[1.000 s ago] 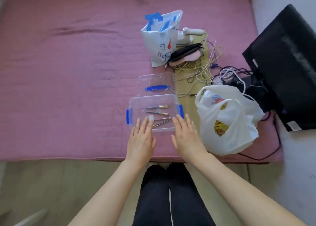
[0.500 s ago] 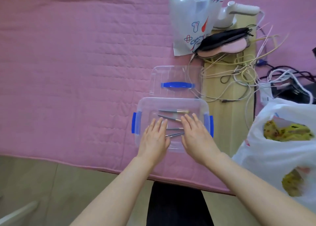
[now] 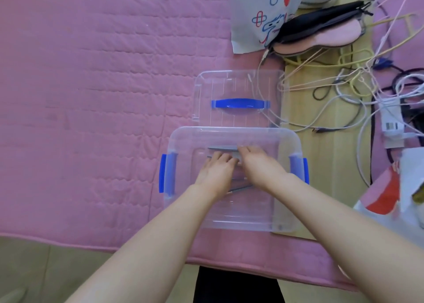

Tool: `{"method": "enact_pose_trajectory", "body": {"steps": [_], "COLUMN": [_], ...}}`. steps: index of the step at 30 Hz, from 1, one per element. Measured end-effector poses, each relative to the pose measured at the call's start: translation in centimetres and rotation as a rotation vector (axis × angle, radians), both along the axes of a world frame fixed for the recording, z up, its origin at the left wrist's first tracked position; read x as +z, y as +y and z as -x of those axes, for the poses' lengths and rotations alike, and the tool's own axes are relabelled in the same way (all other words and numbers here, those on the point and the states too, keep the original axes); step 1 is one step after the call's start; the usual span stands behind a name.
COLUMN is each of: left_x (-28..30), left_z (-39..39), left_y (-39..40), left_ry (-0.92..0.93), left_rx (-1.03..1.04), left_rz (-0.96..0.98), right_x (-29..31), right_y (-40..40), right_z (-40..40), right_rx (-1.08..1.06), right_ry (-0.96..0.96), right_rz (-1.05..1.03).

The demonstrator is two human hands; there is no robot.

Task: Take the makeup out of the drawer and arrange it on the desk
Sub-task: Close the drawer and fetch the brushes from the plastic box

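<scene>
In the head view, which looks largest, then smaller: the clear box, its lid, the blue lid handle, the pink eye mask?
1. Clear box, clearly largest, though also nearest the camera.
2. Lid.
3. Pink eye mask, partly covered by a black one, so its rank is unsure.
4. Blue lid handle, smallest.

Tangled cables (image 3: pixel 358 82), printed bag (image 3: pixel 263 15)

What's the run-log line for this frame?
stage: reaching | left hand + right hand: inside clear box, on brushes | grasp: unclear | lid: off, behind box
</scene>
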State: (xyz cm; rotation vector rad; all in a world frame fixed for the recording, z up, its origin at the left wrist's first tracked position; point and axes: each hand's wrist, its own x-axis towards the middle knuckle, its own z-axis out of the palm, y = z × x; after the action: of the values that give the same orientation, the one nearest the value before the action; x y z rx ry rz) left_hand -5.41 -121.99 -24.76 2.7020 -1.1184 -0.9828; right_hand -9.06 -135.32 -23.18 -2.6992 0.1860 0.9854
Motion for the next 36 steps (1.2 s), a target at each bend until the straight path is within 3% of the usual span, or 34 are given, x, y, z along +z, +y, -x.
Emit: {"method": "enact_pose_trajectory", "body": {"steps": [5,12,18,23,30,36], "left_x": [-1.4,-2.2,-2.3,-2.0,-1.3,-1.5], "left_z": [-0.2,-0.8,-1.0,-1.5,-1.6,-2.0], "left_y": [-0.6,-0.6,-0.7,0.4,1.2,2.2], "left_ry": [-0.027,-0.106,-0.069,-0.039,0.192,0.348], "left_rx": [-0.030,-0.144,-0.048,-0.006,0.235,0.678], "left_rz": [-0.018,-0.057,-0.054,-0.135,-0.246,-0.132], "right_x": [-2.1,-4.3,-4.7,-4.4,-3.2,-2.3], "right_y": [0.6,0.6,0.5,0.0,0.1,0.6], "right_z": [0.3,0.6,0.5,0.4,0.3,1.8], "right_rx": [0.166,0.146,0.095,0.007,-0.255,-0.433], "right_ry": [-0.053,-0.104,-0.121,-0.011,0.145,-0.012], "right_rz": [0.141,0.161,0.163,0.085,-0.010,-0.064]}}
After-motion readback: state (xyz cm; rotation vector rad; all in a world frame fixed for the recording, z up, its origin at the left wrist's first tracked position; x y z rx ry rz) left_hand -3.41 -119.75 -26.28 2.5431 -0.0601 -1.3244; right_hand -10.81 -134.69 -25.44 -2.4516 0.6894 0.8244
